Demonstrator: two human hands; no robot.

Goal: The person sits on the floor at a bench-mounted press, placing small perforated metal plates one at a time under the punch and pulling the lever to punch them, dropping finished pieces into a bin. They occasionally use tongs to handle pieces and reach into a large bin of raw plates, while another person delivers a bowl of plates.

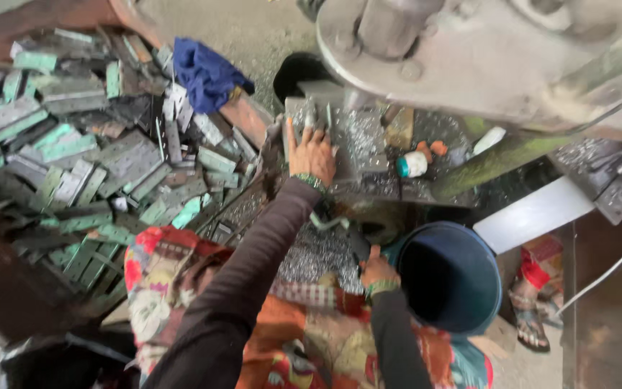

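Head view looks down on a person in dark sleeves and a bright patchwork garment, seated at a heavy metal press. Their left hand (312, 153) reaches forward with its fingers spread wide and flat, palm down, pressing a perforated metal strip (358, 144) onto the press bed (368, 184); nothing is clasped inside it. Their right hand (377, 269) stays low near the lap, fingers curled shut round a dark handle (358, 243) with the thumb raised. The strip is grey and dull, punched through with rows of small holes, and lies flat under the machine's big grey head (484, 50), its near end beneath the fingertips. Shiny punched scrap (318, 256) covers the bed and the space between the two hands. A heap of grey and green-painted metal strips (73, 144) fills the left side, well apart from the right hand, with a blue cloth (206, 72) lying on its upper edge. A small white bottle with a teal cap (412, 166) lies on the bed just right of the strip. A blue bucket (449, 277) stands open just beside the right hand, and a white panel (534, 214) slants beyond it. Room is tight: the heap crowds the left arm, the bucket rim hems the right wrist, and the press head overhangs the strip.
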